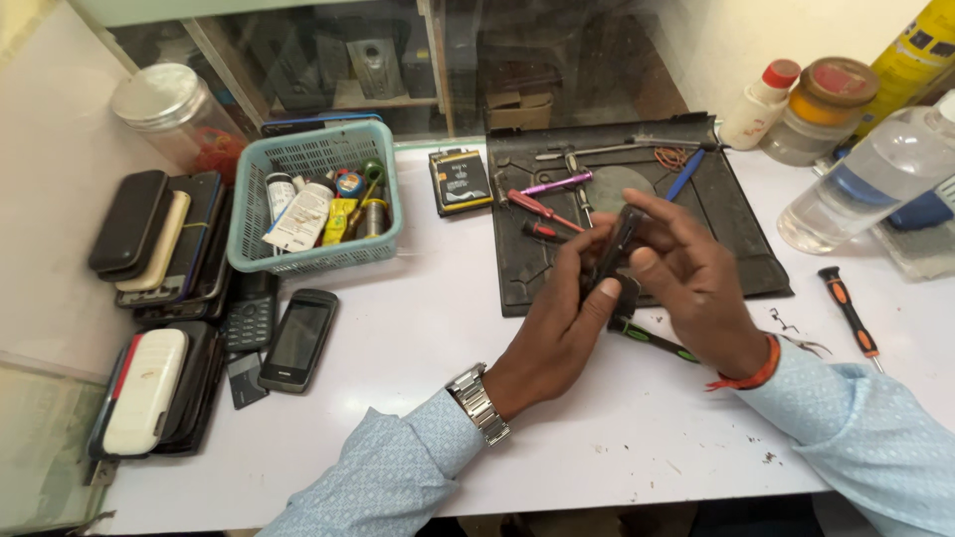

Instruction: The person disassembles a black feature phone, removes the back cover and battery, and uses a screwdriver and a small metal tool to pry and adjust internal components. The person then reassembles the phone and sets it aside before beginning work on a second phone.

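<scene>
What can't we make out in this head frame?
- Small dark device held between left hand and right hand: head view, fingers cover most of it; type unclear.
- Clear plastic bottle: cut off by the right edge.
- Contents of the teal plastic basket: too small and crowded to identify.

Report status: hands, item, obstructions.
Left hand and right hand both grip a small dark phone above the black work mat. Screwdrivers lie beneath.

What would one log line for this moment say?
left hand: grips dark phone | right hand: grips same phone | under: dark mat
</scene>
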`<state>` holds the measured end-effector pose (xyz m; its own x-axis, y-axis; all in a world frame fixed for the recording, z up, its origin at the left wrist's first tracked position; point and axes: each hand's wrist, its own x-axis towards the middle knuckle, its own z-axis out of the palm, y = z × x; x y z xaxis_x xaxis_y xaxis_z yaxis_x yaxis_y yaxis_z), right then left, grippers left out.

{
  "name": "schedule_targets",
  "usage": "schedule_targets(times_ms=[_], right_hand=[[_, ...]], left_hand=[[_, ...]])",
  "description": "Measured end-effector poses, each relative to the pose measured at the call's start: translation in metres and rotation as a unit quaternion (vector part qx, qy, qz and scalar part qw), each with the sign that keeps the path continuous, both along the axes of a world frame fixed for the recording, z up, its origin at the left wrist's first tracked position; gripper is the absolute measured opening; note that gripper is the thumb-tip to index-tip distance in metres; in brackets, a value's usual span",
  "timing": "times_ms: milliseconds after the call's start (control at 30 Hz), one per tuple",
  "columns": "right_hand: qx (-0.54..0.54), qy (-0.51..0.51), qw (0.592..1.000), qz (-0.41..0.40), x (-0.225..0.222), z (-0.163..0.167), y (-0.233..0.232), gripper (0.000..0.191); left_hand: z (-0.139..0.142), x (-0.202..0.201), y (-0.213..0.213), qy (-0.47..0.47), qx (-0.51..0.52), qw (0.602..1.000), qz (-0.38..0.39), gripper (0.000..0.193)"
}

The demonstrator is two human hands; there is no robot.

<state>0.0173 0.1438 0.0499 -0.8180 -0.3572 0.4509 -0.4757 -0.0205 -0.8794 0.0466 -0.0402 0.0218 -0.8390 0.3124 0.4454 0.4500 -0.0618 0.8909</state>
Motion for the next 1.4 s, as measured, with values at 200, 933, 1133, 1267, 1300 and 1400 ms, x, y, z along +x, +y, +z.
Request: schedule_targets(times_ms=[200, 933, 1133, 1267, 1300, 1400], right_hand=[[0.051, -0.086, 0.993, -0.067, -0.002, -0.001, 0.006, 0.051], [0.073, -0.071, 0.992, -0.075, -0.003, 0.006, 0.01, 0.045], [0.063, -0.084, 0.992, -0.067, -0.005, 0.002, 0.012, 0.048], [0.069, -0.071, 0.993, -0.066, -0.006, 0.001, 0.014, 0.043], [0.072, -0.071, 0.992, -0.069, -0.006, 0.001, 0.015, 0.042], [0.08, -0.061, 0.992, -0.073, -0.007, 0.001, 0.015, 0.039]], left_hand=[[0.004, 0.003, 0.002, -0.069, -0.018, 0.997, -0.038, 0.065], [-0.002, 0.0, 0.005, -0.068, -0.01, 0.997, -0.027, 0.075], [-0.001, 0.001, 0.005, -0.057, -0.004, 0.998, -0.011, 0.078], [-0.001, 0.0, 0.004, -0.053, -0.008, 0.999, -0.007, 0.074], [0.0, 0.0, 0.003, -0.052, -0.006, 0.999, -0.011, 0.072], [0.0, -0.001, 0.0, -0.074, 0.038, 0.995, -0.047, 0.063]])
